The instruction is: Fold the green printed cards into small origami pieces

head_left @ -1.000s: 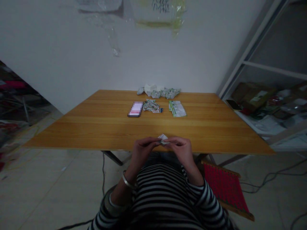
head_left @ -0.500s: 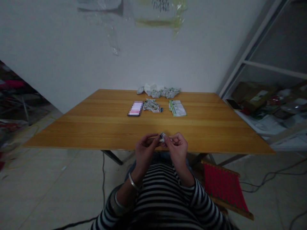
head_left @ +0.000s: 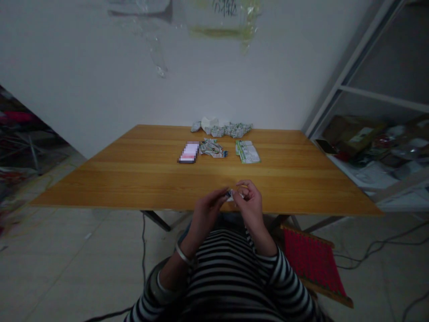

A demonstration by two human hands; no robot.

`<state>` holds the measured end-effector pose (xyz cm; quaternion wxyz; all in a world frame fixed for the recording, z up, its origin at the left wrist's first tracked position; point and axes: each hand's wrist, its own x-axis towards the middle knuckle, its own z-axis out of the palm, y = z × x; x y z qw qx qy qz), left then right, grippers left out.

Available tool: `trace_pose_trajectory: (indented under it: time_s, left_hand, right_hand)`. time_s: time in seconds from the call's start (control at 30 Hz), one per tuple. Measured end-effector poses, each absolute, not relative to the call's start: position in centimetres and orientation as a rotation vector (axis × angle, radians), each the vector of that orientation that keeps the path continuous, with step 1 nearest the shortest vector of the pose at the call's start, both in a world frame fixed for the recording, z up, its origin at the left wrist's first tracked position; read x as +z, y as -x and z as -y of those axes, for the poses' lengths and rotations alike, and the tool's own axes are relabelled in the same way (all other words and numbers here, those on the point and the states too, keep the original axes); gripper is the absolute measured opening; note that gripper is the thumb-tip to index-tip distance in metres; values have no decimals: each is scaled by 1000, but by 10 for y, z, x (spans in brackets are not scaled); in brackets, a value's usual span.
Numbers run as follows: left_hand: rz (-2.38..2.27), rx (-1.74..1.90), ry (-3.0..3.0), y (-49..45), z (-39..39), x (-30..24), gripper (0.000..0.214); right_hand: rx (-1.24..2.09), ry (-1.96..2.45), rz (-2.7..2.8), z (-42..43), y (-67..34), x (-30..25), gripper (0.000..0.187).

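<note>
Above the table's near edge, my left hand (head_left: 208,206) and my right hand (head_left: 250,202) are close together. Between them is a small crumpled piece of printed paper (head_left: 230,195), white with a dark patch. My left fingers pinch its left end. The right thumb presses on its other side, with the right index finger curled above. Much of the piece is hidden by my fingers. Farther back lie a crumpled printed sheet (head_left: 212,147) and a flat green-and-white printed sheet (head_left: 248,152).
A phone with a blurred screen (head_left: 188,152) lies left of the crumpled sheet. Several crumpled paper lumps (head_left: 234,129) line the wall side of the wooden table (head_left: 117,179). A red woven stool (head_left: 311,259) stands at lower right. Shelves with boxes (head_left: 355,134) are on the right.
Both hands have shifted slightly, the small paper moving a little right and down. My left hand has turned so its back shows more, and the right fingers have lifted slightly.
</note>
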<state>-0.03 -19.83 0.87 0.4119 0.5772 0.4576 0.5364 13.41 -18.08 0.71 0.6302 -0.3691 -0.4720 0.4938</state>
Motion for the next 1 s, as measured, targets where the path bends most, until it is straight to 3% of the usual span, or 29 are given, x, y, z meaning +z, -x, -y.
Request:
trace_pose_trajectory:
  time_s: [0.13,0.3,0.43,0.57,0.73,1.0]
  left_hand:
    - [-1156,1195,-1810,4,198,12,24]
    - [-1180,1166,-1772,4,200,13,28]
    - [-1162,1190,-1606,4,196,6,36]
    - [-1069,1274,-1337,5,193,4,25]
    - [-959,1382,-979,4,196,12,24]
    - [-990,1397,-921,3,198,19,20]
  right_hand:
    - [1248,863,1186,173,-144,9,26]
    - [1250,864,1291,173,-142,4,33]
    - [909,994,1613,179,-142,4,37]
    - [580,991,1916,187,-144,9,39]
    - [569,878,1746,187,-143,6,27]
    - [681,818,1590,184,-141,5,22]
